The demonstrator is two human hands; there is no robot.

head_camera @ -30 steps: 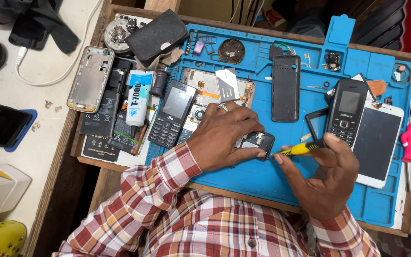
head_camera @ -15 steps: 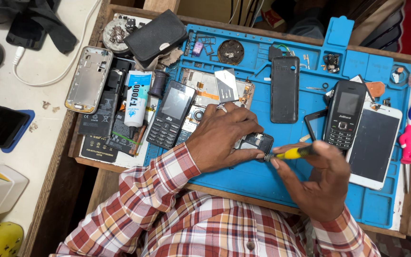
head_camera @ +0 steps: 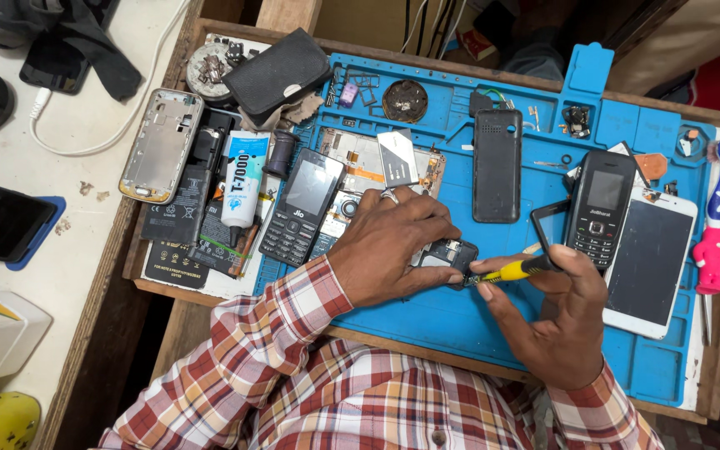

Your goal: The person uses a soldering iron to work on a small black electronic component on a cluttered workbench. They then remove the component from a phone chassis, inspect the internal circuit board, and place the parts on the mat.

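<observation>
The left hand [head_camera: 393, 246] lies curled over a small opened phone body [head_camera: 443, 254] and presses it down on the blue work mat [head_camera: 460, 321]. The right hand [head_camera: 556, 321] pinches a yellow-handled screwdriver [head_camera: 514, 269] between thumb and fingers, its tip touching the phone body at the right edge. Just beside the right hand stands a black keypad phone [head_camera: 600, 207] on top of a white smartphone [head_camera: 652, 267]. A black back cover [head_camera: 497, 165] lies further up, a glue tube [head_camera: 242, 179] well left on the bench [head_camera: 85, 283].
</observation>
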